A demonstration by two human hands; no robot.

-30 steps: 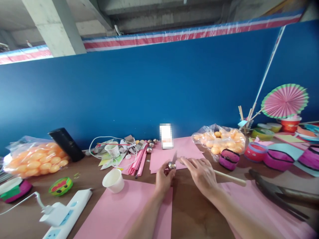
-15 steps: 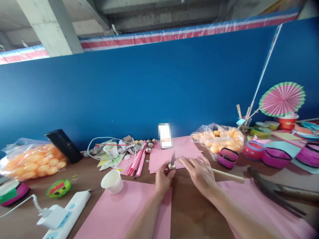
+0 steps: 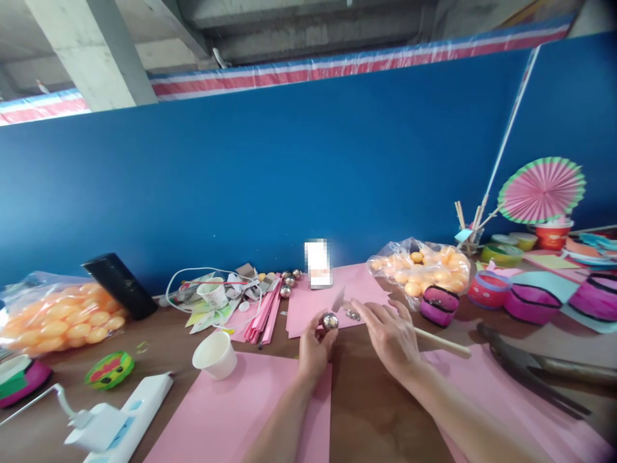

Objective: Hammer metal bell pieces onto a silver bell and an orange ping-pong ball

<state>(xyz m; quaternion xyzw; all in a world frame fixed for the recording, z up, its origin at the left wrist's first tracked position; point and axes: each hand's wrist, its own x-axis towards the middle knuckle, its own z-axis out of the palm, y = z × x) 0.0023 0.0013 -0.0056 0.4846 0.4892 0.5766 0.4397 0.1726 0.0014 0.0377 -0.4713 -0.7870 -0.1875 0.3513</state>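
Two bare hands in view, both forearms cut off by the bottom edge. Left hand (image 3: 314, 350) holds a silver ball (image 3: 330, 321) at its fingertips; fingers hide part of the ball. Right hand (image 3: 393, 334), palm down, is curled over a wooden handle (image 3: 443, 342) poking out on its right; actual grip is covered. Blurry blade (image 3: 339, 300) sits between the hands, just beyond the ball; can't tell if it touches, or if blade and handle are one piece, since the right hand covers the middle. Loose silver balls (image 3: 288, 283) lie beyond the left hand, slightly left, overlapping each other. White paper cup (image 3: 214, 355) is left of the left hand, contents unreadable. Claw tool (image 3: 535, 370) right of the right hand, handle cropped by the frame edge. White upright object (image 3: 319, 263) beyond the left hand is pixelated.
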